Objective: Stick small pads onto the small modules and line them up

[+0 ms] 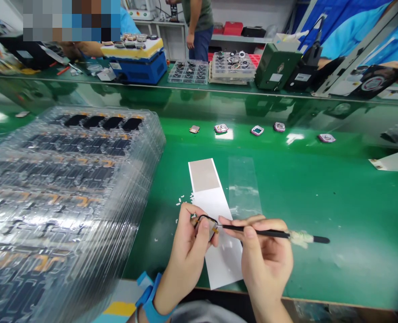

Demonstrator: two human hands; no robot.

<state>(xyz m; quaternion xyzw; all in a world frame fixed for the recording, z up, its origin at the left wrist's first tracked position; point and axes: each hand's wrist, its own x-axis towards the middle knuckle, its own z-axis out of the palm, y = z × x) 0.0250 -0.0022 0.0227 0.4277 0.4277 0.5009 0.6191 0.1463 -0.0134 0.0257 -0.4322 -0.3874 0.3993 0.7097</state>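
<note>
My left hand (194, 244) pinches a small watch screen (211, 225) with a black rim, a pale back and a bit of orange flex cable. Slim black tweezers (269, 232) lie in the closed fingers of my right hand (268, 251). Their tip meets the edge of the screen, and pale tape is wrapped near their rear end. Beneath both hands is a white sheet (224, 264) with a grey-beige block (204, 175) at its far end. Several tiny white pieces (179, 200) are scattered left of the sheet. A clear plastic strip (244, 186) lies to its right.
A tall stack of clear trays (131, 179) holding screens fills the left side. Several small watch parts (221, 128) sit in a row on the green bench (347, 233). Across a raised ledge stand a blue machine (145, 67) and a green box (276, 67). Other people work beyond.
</note>
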